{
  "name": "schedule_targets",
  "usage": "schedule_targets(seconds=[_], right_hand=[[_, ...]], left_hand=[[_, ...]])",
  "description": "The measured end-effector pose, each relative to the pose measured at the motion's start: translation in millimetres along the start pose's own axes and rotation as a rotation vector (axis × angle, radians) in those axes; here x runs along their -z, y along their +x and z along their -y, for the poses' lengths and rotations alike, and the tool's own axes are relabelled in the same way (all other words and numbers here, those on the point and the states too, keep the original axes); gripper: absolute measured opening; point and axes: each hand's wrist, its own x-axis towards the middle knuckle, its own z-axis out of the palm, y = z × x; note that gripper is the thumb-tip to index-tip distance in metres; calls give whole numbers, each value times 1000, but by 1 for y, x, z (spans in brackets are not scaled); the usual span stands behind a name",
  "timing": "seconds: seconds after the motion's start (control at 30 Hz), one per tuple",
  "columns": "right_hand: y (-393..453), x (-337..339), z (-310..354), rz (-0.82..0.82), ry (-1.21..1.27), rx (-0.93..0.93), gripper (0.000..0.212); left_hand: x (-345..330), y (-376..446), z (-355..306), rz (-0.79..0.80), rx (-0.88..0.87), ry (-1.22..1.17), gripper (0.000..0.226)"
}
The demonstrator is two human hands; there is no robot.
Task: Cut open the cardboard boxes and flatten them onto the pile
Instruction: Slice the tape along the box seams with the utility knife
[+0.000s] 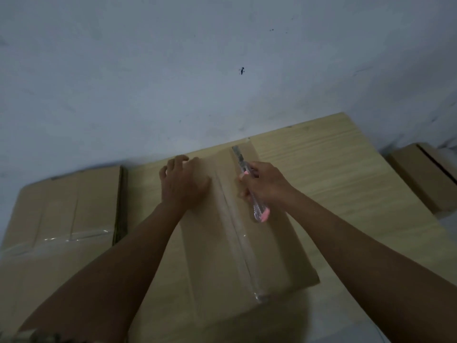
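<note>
A closed cardboard box [267, 246] stands on the wooden table [346, 174], with a strip of clear tape [237, 238] running along its top seam. My left hand [181, 183] presses on the far left part of the box top, its fingertips curling over the far edge. My right hand [265, 183] grips a clear and pink utility knife [249, 184]. The metal blade points away from me and lies over the far end of the box top, just right of the taped seam.
A pile of flattened cardboard [61, 219] lies to the left of the box, with tape across it. Another brown box [425, 179] sits past the table's right edge. A grey wall [197, 70] rises right behind the table.
</note>
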Motion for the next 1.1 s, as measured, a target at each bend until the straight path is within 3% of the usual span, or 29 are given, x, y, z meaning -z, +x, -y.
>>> schedule_targets(seconds=[0.1, 0.3, 0.53, 0.9, 1.1], right_hand=[[11, -17, 10, -23, -69, -8, 13], [30, -40, 32, 60, -297, -69, 27], [32, -55, 51, 26, -453, -157, 31], [16, -72, 70, -83, -585, -134, 51], [7, -66, 59, -56, -587, -151, 36]], left_hand=[[-7, 17, 6, 154, 19, -40, 75], [-25, 18, 9, -82, -6, -154, 40], [-32, 20, 10, -137, -1, -173, 38], [-35, 18, 10, -153, 1, -166, 38], [-35, 17, 11, -178, 6, -213, 36]])
